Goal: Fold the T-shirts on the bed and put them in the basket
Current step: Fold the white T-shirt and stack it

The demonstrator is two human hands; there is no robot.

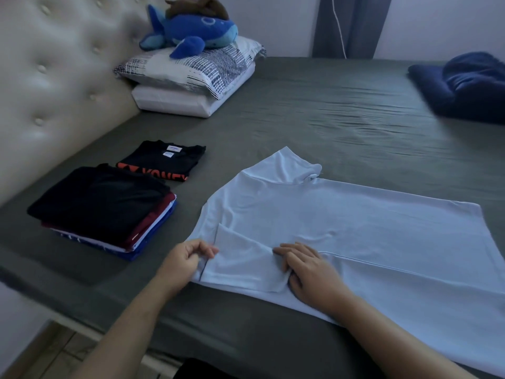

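While one pale blue T-shirt [341,225] lay spread across the near side of the bed [341,110], two hands worked its near sleeve. The left hand [185,259] pinched the sleeve's edge between curled fingers and thumb, and the right hand [308,269] pressed down on the cloth just beside it, fingers mostly straight with the fabric bunched under the thumb. To the left sat one stack of folded shirts [106,212], in which at least four layers could be counted: black on top, then maroon, white and blue. One more folded black shirt [164,161] with orange lettering lay apart, just behind the stack. Farther back, two pillows [191,86] were piled against the headboard [54,77] with one blue plush whale [191,31] on top. One dark blue bundle [464,86] rested at the far right.
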